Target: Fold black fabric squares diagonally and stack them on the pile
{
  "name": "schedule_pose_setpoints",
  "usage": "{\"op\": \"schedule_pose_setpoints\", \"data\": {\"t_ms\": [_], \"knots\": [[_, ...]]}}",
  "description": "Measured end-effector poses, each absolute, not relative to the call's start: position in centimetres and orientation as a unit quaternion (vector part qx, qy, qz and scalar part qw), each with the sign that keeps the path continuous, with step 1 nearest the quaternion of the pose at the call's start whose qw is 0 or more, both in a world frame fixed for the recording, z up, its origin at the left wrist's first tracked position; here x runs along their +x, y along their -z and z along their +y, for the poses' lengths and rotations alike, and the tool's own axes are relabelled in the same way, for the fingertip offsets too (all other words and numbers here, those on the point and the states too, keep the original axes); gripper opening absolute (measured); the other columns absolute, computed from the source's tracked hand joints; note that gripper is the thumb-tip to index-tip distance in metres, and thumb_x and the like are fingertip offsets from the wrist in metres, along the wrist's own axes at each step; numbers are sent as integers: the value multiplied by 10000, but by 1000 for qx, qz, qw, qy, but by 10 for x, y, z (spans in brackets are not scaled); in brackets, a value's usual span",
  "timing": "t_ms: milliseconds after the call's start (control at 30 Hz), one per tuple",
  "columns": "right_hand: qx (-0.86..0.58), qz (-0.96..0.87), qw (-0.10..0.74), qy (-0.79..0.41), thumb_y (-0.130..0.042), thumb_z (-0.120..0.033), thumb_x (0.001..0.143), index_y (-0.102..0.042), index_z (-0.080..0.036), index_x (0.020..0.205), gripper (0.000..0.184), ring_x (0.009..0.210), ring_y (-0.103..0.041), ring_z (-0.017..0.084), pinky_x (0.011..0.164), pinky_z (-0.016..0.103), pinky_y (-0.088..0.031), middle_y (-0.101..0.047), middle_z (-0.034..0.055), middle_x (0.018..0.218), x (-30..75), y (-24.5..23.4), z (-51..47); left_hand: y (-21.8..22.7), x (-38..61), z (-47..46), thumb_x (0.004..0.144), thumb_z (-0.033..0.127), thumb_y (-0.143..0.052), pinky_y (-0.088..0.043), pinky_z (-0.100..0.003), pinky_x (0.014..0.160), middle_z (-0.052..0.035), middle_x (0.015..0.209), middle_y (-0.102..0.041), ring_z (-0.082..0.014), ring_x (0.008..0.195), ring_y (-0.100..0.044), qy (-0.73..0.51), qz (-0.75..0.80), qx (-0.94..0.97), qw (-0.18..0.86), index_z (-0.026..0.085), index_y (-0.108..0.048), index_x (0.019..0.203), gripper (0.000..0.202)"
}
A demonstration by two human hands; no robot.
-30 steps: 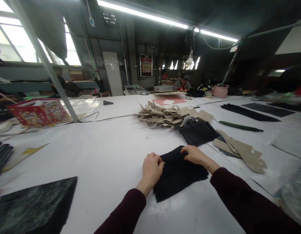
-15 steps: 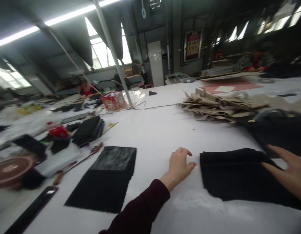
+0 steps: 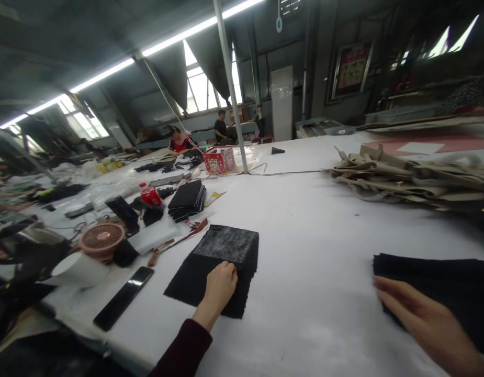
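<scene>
A black fabric piece (image 3: 192,280) with a speckled grey band (image 3: 226,242) across its far part lies on the white table. My left hand (image 3: 222,285) is over its right side, fingers closed and pinching the cloth. At the right, another dark cloth (image 3: 457,293) with a folded far edge reaches the frame's border. My right hand (image 3: 422,317) lies over its left end, fingers stretched out and touching near the left edge; the hand hides part of this cloth.
Left of the fabric are a black phone (image 3: 124,298), a pink fan (image 3: 102,238), a stack of black pieces (image 3: 187,200) and a red bottle (image 3: 150,196). Beige cloth pieces (image 3: 406,175) are heaped at the far right. A pole (image 3: 232,89) rises from the table; people sit beyond.
The view has swung left. My left hand has moved from bare table onto the grey-banded fabric and closed on it. My right hand has come to the left end of the other cloth.
</scene>
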State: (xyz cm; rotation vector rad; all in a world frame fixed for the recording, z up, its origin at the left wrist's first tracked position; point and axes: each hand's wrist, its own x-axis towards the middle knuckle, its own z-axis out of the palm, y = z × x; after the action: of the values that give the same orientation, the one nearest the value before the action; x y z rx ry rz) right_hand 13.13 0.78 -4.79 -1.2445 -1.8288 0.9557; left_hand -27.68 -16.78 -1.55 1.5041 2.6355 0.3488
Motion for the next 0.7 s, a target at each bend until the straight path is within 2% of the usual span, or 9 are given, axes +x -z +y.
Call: {"op": "schedule_pose_setpoints", "data": {"t_ms": [67, 133, 200, 300, 433, 533, 700], "knots": [[-439, -743, 303, -404, -612, -550, 779, -721, -290, 1003, 361, 834, -650, 254, 753, 386, -515, -700, 80, 1045, 73, 36, -14, 18, -279, -166, 897, 181, -473, -391, -285, 769, -61, 917, -637, -205, 910, -606, -136, 858, 492, 47, 188, -646, 843, 182], [-354, -792, 262, -424, -548, -466, 847, -722, -254, 983, 306, 813, -644, 219, 733, 353, -525, -695, 71, 1059, 16, 26, -39, 19, -284, -167, 874, 159, -480, -390, -283, 773, -55, 912, -646, -200, 895, -606, -166, 853, 491, 57, 189, -653, 834, 181], [-256, -833, 235, -432, -476, -343, 894, -715, -233, 1027, 295, 943, -642, 209, 839, 337, -518, -674, 68, 1145, -35, 21, -60, 19, -292, -169, 843, 147, -501, -390, -271, 766, -36, 899, -661, -182, 851, -609, -202, 847, 487, 76, 198, -670, 827, 177], [-167, -890, 202, -372, -392, -189, 903, -692, -217, 1130, 377, 1136, -586, 210, 998, 356, -447, -628, 60, 1265, -94, 22, -78, 21, -304, -174, 800, 140, -534, -392, -260, 772, -18, 882, -678, -162, 815, -608, -263, 831, 478, 112, 211, -697, 816, 179], [-147, -938, 149, -278, -383, -83, 872, -682, -229, 1163, 442, 1125, -576, 209, 986, 360, -444, -610, 43, 1299, -140, 30, -79, 28, -316, -175, 749, 160, -573, -414, -262, 787, -15, 835, -685, -163, 797, -605, -359, 798, 452, 175, 207, -709, 759, 144], [-152, -948, 141, -243, -391, -54, 862, -692, -224, 1128, 436, 1072, -570, 208, 943, 344, -459, -628, 46, 1261, -153, 37, -76, 34, -328, -176, 724, 254, -622, -456, -273, 737, -18, 733, -665, -167, 716, -606, -449, 762, 402, 236, 178, -698, 732, 108], [-159, -946, 156, -237, -372, -22, 863, -671, -218, 1158, 464, 1082, -543, 198, 958, 326, -443, -619, 36, 1262, -154, 46, -78, 30, -377, -209, 727, 466, -596, -518, -304, 733, -43, 747, -669, -188, 739, -640, -614, 696, 261, 265, 161, -648, 781, 314]]}}
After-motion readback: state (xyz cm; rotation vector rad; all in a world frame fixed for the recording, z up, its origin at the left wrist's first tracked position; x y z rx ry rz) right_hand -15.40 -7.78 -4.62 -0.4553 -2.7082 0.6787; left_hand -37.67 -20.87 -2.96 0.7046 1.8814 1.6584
